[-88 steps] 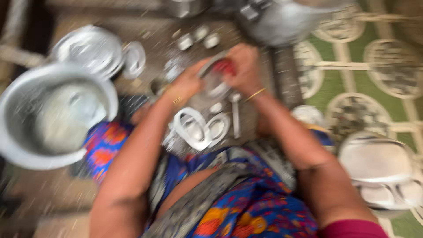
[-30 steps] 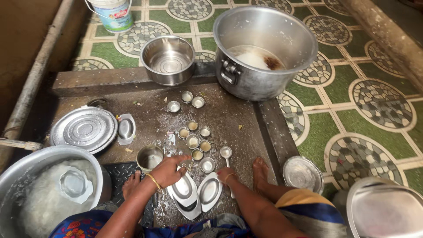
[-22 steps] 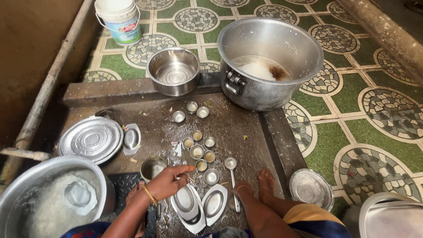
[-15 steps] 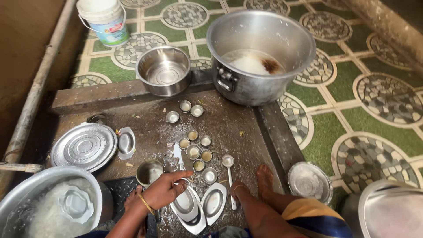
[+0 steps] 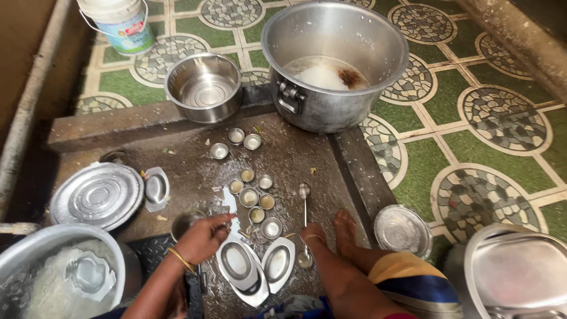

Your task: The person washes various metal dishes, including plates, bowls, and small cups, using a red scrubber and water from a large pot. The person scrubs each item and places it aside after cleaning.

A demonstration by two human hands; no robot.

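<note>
Small shiny steel cup [image 5: 184,223] sits upright on wet dark slab, w/ oval steel dishes [image 5: 239,267] just beside.

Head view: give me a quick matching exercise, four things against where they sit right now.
Things:
1. large pot
2. steel bowl
3. round lid
4. white bucket

Places:
A. top left corner, on the tiled floor
B. on the dark slab's left side, beside a small oblong tray
C. top centre, holding whitish water
D. empty, left of the large pot

Pairs: 1-C, 2-D, 3-B, 4-A
</note>
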